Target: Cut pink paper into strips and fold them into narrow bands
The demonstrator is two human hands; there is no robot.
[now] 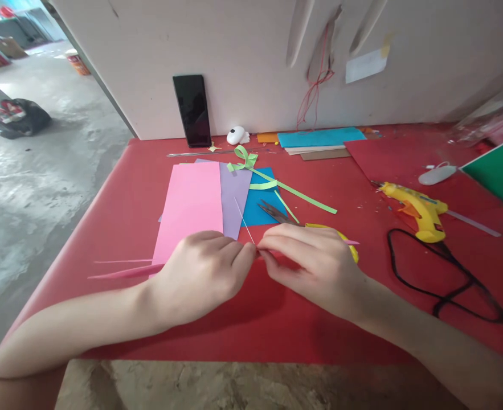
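Observation:
My left hand (pixel 211 265) and my right hand (pixel 311 265) meet fingertip to fingertip above the red table. Both are closed in a pinch at the lower end of a thin pale wire (pixel 244 221), which slants up to the left. Fingers hide exactly what is pinched there. Pink paper strips (pixel 127 272) stick out left from beneath my left hand. Under and beyond that hand lies a pink paper sheet (pixel 191 210), overlapping a purple sheet (pixel 235 191) and a blue sheet (pixel 260 210). Scissors with yellow handles (pixel 277 214) lie partly hidden behind my right hand.
Green paper strips (pixel 306 198) curl beside the sheets. A yellow glue gun (pixel 422 210) with a black cord (pixel 409 293) rests at right. Against the wall lean a phone (pixel 192 111) and, nearby, a white case (pixel 236 135). Thin metal wires (pixel 204 153) and folded blue paper (pixel 322 137) lie behind.

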